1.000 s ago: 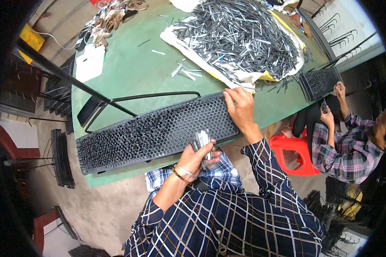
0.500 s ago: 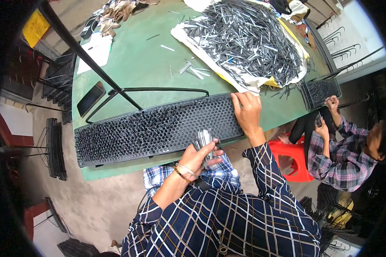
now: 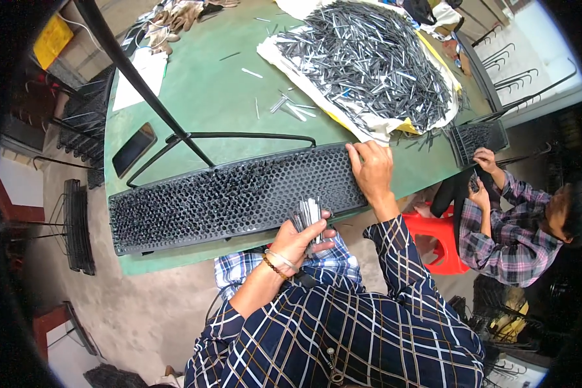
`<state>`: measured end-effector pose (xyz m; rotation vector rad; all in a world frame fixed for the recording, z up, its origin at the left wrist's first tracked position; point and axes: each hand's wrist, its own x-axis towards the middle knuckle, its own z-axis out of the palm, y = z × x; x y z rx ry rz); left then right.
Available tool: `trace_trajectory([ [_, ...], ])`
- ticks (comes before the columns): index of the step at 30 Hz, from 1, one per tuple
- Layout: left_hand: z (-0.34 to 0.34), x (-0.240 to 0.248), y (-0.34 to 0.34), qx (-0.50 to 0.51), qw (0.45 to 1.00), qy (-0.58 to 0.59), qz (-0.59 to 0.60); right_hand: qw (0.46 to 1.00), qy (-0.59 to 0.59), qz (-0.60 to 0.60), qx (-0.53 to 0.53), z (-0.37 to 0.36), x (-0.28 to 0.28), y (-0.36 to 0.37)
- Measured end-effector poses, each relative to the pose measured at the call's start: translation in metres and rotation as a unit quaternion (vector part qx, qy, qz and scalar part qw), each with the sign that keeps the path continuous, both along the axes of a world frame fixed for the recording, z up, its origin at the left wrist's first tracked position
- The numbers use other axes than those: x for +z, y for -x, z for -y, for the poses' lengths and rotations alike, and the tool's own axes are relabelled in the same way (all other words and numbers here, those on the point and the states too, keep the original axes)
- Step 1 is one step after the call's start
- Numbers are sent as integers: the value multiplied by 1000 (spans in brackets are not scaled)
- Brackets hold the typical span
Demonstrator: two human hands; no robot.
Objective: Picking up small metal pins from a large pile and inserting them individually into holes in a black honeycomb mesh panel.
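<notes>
A long black perforated board (image 3: 323, 181) lies along the near edge of the green table. Toward its left end, many of its holes hold short dark pieces that stick up, while the holes at the right show bare. My right hand (image 3: 372, 169) grips the board's right end, thumb and fingers over the far corner. In front of the board, my left hand (image 3: 297, 240) is closed around a bundle of thin strips, grey, clear and dark (image 3: 309, 213), their ends pointing up. A black rod frame (image 3: 187, 137) rises from the board's far side.
A white sack (image 3: 378, 132) heaped with loose dark and silvery strips (image 3: 375, 64) lies beyond the board. Near the left edge are a phone (image 3: 134, 150) and white paper (image 3: 142, 81). At right, a co-worker (image 3: 511, 226) handles a similar board (image 3: 478, 139) by a red stool (image 3: 433, 242).
My hands hold nearly the same places, with the right fingers shifted slightly on the board's corner. The co-worker's upper hand has moved a little left and down. The whole view has shifted slightly.
</notes>
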<state>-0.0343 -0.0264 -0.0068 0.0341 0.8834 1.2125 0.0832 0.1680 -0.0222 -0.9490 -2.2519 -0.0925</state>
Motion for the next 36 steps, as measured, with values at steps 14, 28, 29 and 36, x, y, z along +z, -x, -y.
trace_trajectory([
  [14,11,-4,18,52,997,-53,4,726,645,-120,205,77,35,23],
  [28,31,-3,29,138,987,-3,-78,665,711,-157,166,101,27,47],
  [29,32,-4,28,140,987,-1,-81,673,703,-159,164,102,25,48],
  [36,28,-1,19,150,984,-4,-95,672,696,-205,147,104,30,38],
])
